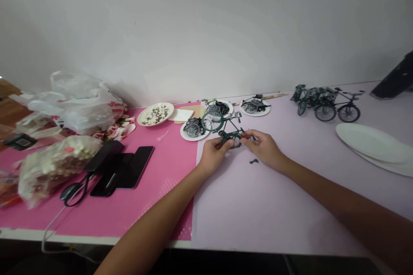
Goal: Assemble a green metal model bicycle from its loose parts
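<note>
A green model bicycle (222,125) is held tilted just above the lilac sheet. My left hand (213,154) pinches it low, by the nearer wheel. On the other side, the thumb and fingers of my right hand (263,148) close on the same end of the bicycle; whether a small part is between them I cannot make out. A small dark piece (254,161) lies on the sheet below my right hand. Behind the bicycle, small white plates hold wheels (192,129), black parts (222,107) and more grey and black parts (254,105).
Several assembled model bicycles (325,102) stand at the back right, near stacked white plates (374,142). A plate of small bits (155,114) sits at the back left. Phones (135,167), a cable (53,221) and plastic bags (80,103) occupy the left. The wall (206,30) closes the back.
</note>
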A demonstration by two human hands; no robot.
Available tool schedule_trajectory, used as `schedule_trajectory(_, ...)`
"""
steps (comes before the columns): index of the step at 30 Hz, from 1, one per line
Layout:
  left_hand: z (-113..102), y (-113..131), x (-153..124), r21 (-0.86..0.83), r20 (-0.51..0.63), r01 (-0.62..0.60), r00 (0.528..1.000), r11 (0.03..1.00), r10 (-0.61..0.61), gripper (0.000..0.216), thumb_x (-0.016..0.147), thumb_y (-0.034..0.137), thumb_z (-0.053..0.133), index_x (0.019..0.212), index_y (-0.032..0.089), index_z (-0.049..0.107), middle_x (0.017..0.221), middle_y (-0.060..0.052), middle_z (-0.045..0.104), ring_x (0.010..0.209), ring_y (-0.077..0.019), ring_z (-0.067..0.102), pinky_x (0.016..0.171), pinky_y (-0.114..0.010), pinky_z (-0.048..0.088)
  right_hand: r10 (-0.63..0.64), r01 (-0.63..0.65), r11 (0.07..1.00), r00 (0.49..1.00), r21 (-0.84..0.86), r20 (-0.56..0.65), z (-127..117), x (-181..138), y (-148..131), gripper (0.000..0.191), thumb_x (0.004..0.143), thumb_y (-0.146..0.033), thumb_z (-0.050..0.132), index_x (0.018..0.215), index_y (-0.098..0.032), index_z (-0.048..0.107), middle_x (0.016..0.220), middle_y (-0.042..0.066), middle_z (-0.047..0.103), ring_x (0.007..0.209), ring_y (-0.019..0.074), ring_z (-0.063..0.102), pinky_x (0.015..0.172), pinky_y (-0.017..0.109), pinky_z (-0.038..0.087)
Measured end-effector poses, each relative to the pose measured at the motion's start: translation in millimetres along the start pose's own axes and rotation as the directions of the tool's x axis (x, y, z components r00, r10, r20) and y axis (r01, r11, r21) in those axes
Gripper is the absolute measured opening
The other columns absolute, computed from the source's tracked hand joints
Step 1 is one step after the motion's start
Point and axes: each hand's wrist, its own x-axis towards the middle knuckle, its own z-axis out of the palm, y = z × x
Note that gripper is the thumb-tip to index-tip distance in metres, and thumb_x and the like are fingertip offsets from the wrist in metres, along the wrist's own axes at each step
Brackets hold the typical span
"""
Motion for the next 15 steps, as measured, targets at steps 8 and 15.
schedule_trajectory(8,-0.1,0.0,0.8,-0.011,-0.017,-0.01,1.0,1.0,0.01,0.044,0.08,0.056,0.08,0.088,0.013,0.079,0.075,-0.007,0.072,0.075,-0.0218,0.062,0.066,-0.03,0.045,-0.082,0.084,0.991,0.996,-0.106,0.023,-2.2,-1.0,-2.9,0.032,0.091,-0.051,0.071,0.103,-0.022,0.077,0.109,0.008,0.074,0.099,0.025,0.07,0.081,0.039,0.058)
schedule_trajectory(15,-1.6,1.0,4.3,-0.02,-0.121,0.019,0.992,1.0,-0.021,0.046,0.08,0.058,0.078,0.086,0.012,0.076,0.081,-0.008,0.075,0.077,-0.0205,0.063,0.071,-0.031,0.047,-0.386,0.409,0.843,0.912,-0.351,0.135,-33.0,19.1,-0.1,0.024,0.099,-0.041,0.063,0.105,-0.026,0.081,0.103,0.009,0.079,0.099,0.0294,0.065,0.091,0.05,0.051)
